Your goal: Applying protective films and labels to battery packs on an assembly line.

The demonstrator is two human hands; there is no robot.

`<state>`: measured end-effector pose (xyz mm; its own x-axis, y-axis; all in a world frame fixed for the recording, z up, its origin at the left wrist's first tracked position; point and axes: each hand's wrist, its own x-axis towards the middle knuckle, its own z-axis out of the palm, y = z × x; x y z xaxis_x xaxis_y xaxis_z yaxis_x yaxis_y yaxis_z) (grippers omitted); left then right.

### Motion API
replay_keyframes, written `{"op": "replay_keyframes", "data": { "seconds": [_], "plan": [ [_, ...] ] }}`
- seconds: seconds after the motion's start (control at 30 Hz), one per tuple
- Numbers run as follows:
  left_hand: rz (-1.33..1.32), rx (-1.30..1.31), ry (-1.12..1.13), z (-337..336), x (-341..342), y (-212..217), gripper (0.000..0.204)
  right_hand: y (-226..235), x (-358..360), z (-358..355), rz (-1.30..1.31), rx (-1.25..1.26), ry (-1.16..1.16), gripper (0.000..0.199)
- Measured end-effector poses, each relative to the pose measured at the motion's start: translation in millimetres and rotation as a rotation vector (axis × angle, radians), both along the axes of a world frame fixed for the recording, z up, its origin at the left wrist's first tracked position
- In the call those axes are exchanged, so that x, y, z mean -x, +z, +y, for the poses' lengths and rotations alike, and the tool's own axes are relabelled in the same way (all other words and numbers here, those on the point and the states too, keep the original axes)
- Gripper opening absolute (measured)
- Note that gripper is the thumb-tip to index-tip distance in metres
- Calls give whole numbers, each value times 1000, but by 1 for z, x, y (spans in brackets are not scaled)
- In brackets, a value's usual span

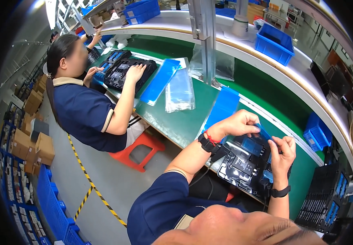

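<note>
A small blue film piece [263, 132] is stretched between my hands above a black tray [245, 187]. My left hand [241, 122] pinches its upper left end between thumb and fingers. At its lower right end, my right hand [283, 153] is closed on it with thumb and forefinger. Below them the tray holds dark electronic parts, among them a black labelled block [243, 165] and a blue-covered flat part [251, 146]. A black band and a red cord circle my left wrist; another black band is on my right wrist.
Blue sheets [224, 107] and clear plastic bags [180, 92] lie on the green bench [160, 118]. At left a co-worker [84, 102] handles another black tray [121, 73]. Stacked black trays [321, 200] stand at right. A metal post [204, 45] rises behind the bench.
</note>
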<state>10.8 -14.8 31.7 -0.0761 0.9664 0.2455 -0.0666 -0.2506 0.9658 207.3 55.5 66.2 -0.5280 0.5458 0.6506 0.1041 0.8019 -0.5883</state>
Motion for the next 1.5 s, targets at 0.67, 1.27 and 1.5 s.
{"op": "replay_keyframes", "data": {
  "seconds": [0.67,1.27,1.5],
  "plan": [
    [-22,-77,492,-7,41,12,24,-45,-36,-25,-268,1116,113,12],
    [1,-28,459,-8,30,14,24,-65,-28,-24,-372,950,123,13],
    [14,-14,454,-7,30,14,24,-63,-26,-25,-415,946,93,13]
  ]
}}
